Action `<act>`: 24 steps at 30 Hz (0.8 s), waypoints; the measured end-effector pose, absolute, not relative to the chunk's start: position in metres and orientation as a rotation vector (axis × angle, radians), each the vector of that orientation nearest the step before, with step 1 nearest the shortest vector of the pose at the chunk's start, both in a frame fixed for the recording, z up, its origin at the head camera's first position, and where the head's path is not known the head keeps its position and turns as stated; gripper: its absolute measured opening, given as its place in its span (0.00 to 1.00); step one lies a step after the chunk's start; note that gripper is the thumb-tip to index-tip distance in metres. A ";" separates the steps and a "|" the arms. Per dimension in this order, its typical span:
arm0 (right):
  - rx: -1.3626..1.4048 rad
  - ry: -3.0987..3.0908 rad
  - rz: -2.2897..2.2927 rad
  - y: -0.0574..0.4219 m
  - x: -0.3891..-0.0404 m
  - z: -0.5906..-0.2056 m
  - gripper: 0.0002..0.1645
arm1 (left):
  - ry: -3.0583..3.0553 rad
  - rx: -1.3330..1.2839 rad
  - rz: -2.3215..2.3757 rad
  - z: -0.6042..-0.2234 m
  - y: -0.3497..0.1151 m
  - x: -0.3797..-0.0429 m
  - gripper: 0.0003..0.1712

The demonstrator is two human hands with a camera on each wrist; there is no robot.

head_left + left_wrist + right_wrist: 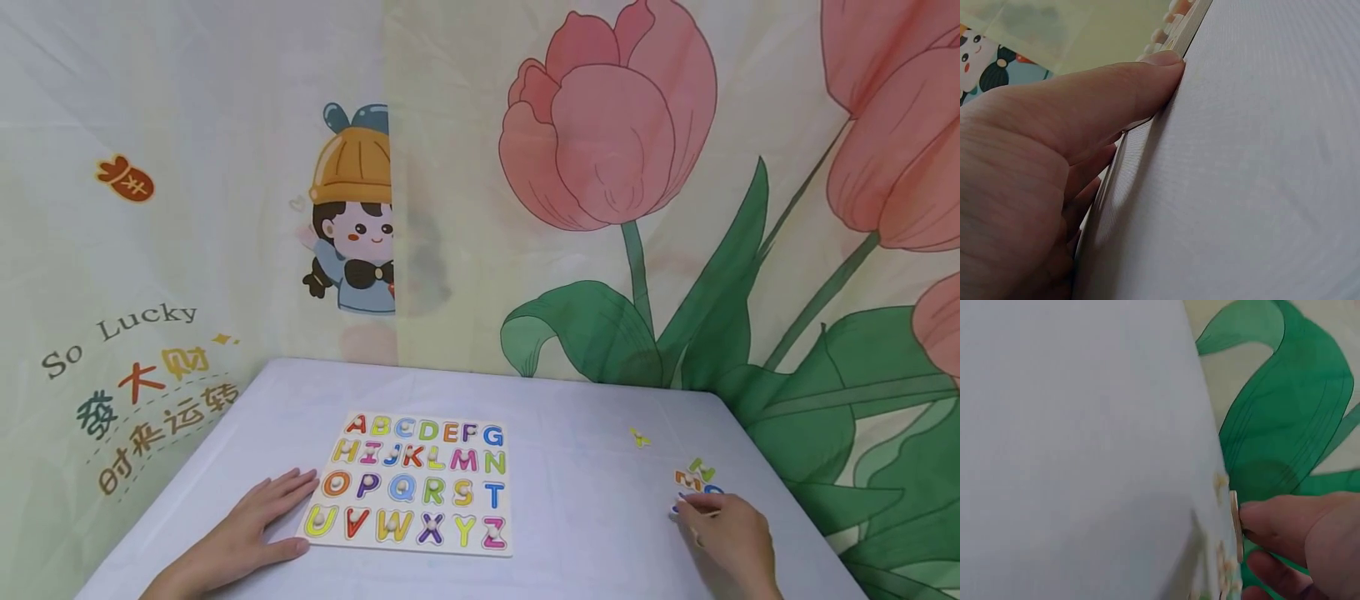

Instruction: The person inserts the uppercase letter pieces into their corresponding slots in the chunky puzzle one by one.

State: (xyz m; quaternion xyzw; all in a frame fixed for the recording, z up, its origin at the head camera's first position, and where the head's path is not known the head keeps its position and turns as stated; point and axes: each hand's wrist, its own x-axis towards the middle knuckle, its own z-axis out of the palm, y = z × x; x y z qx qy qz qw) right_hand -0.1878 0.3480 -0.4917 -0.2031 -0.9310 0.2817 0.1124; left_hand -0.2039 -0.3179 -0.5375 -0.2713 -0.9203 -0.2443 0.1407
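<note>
A pale alphabet puzzle board (408,547) lies on the table with coloured letters A to Z in rows, many of them with small knobs. My left hand (258,521) rests at its left edge, fingers extended. In the left wrist view the thumb (1141,84) touches the board's side. Over at the table's right, my right hand (723,533) pinches a small letter piece (1237,525) between thumb and fingers; which letter it is stays hidden. Just beyond those fingers lie loose letter pieces, including an orange M (688,478) and a green one (702,468).
A yellow letter piece (640,437) lies alone between the board and the loose pieces. White cloth covers the table (577,500). Behind it hangs a curtain (457,167) printed with tulips and a cartoon child.
</note>
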 end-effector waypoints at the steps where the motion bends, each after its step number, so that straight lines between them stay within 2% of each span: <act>1: -0.539 -2.740 0.826 0.341 -0.189 -0.488 0.17 | -2.661 -0.783 -0.709 -0.538 -0.318 -0.204 0.45; 5: -0.366 -2.777 0.896 0.301 -0.195 -0.477 0.15 | -2.644 -0.797 -0.708 -0.539 -0.318 -0.204 0.45; 16: -0.196 -2.774 1.022 0.183 -0.209 -0.484 0.05 | -2.727 -0.751 -0.738 -0.537 -0.318 -0.204 0.46; 24: -0.045 -2.779 1.057 0.135 -0.217 -0.490 0.05 | -2.712 -0.769 -0.716 -0.537 -0.319 -0.205 0.46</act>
